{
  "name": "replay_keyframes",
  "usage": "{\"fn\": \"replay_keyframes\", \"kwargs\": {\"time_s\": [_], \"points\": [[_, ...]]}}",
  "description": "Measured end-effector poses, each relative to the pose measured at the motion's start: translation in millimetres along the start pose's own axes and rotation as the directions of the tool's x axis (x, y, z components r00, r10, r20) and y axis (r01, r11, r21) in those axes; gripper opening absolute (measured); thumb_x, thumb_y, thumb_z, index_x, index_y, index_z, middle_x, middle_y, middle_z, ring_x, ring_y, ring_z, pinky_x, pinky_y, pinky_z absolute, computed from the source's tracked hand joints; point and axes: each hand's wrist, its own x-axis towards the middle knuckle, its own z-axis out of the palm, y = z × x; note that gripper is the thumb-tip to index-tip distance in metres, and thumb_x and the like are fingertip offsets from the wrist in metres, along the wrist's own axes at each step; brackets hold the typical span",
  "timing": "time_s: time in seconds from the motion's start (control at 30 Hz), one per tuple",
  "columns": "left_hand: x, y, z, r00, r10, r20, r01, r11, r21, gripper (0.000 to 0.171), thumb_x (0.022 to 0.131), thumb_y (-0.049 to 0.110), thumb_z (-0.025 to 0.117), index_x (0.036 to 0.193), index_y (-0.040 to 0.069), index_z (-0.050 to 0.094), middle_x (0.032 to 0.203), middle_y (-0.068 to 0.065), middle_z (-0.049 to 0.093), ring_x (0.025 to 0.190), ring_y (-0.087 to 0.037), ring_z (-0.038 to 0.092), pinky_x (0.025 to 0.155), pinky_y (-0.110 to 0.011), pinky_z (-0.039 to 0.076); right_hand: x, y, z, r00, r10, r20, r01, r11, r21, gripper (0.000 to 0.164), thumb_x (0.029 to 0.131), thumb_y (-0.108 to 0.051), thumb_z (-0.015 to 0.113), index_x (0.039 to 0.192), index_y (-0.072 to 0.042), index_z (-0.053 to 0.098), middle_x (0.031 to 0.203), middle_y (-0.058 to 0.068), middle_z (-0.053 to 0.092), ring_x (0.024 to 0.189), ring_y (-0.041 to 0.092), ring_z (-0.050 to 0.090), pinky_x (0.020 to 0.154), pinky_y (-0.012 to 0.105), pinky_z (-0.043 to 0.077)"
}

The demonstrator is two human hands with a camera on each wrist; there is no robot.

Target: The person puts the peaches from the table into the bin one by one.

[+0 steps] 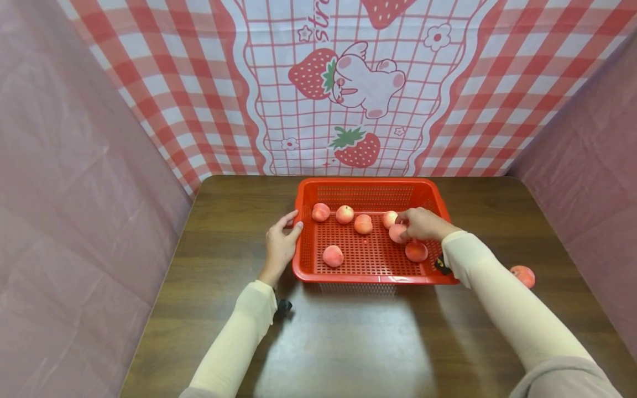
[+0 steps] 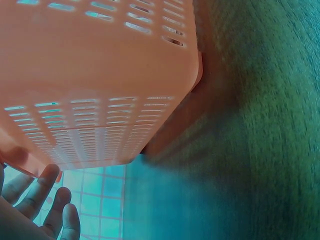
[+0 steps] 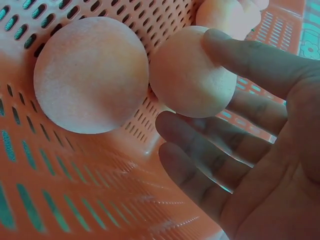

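A red plastic basket (image 1: 375, 279) with slotted walls stands on the table and holds several peaches, spread over its floor. My left hand (image 1: 281, 243) is at its left rim, the thumb over the edge; in the left wrist view the fingers (image 2: 62, 200) are extended and spread beside the outer wall. Inside the basket at the right, my right hand (image 1: 423, 224) holds a peach (image 1: 397, 233) between thumb and fingers, seen also in the right wrist view as a pale peach (image 3: 192, 75). Another peach (image 1: 416, 252) lies close to that hand, and one more (image 1: 390, 219) just behind it.
One peach (image 1: 523, 276) lies outside the basket on the brown wooden table (image 1: 229, 221), partly behind the right forearm. A checked strawberry cloth (image 1: 358, 83) hangs behind the table's back edge. Pink curtains (image 1: 74, 193) flank both sides.
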Motion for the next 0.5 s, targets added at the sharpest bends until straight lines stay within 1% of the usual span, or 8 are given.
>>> {"fn": "replay_keyframes", "kwargs": {"time_s": [0.2,0.33,0.5], "points": [[0.5,-0.7,0.9,1.000,-0.009,0.004,0.009,1.000,-0.001,0.032,0.090,0.017,0.069,0.122,0.011,0.069,0.105,-0.016,0.072,0.086,-0.032,0.072,0.079,-0.043,0.058,0,4,5,0.999,0.031,0.019,-0.032,0.999,0.035,0.042,0.080,-0.019,0.078,0.117,-0.001,0.067,0.104,0.014,0.069,0.093,0.028,0.058,0.088,0.046,0.048],[1.1,-0.3,1.4,1.000,-0.008,0.003,0.008,1.000,-0.012,0.032,0.090,0.017,0.070,0.121,0.010,0.069,0.104,-0.017,0.072,0.085,-0.032,0.072,0.078,-0.044,0.058,1,7,10,0.998,0.047,0.034,-0.049,0.997,0.055,0.044,0.080,-0.020,0.078,0.118,-0.001,0.066,0.102,0.013,0.069,0.091,0.027,0.057,0.087,0.045,0.048],[1.2,-0.3,1.6,1.000,-0.011,0.005,0.011,1.000,-0.011,0.032,0.090,0.016,0.070,0.121,0.010,0.069,0.104,-0.017,0.072,0.085,-0.032,0.072,0.078,-0.044,0.059,2,8,12,0.998,0.049,0.045,-0.051,0.997,0.053,0.042,0.080,-0.020,0.078,0.116,-0.001,0.067,0.099,0.012,0.068,0.089,0.026,0.057,0.086,0.046,0.049]]}}
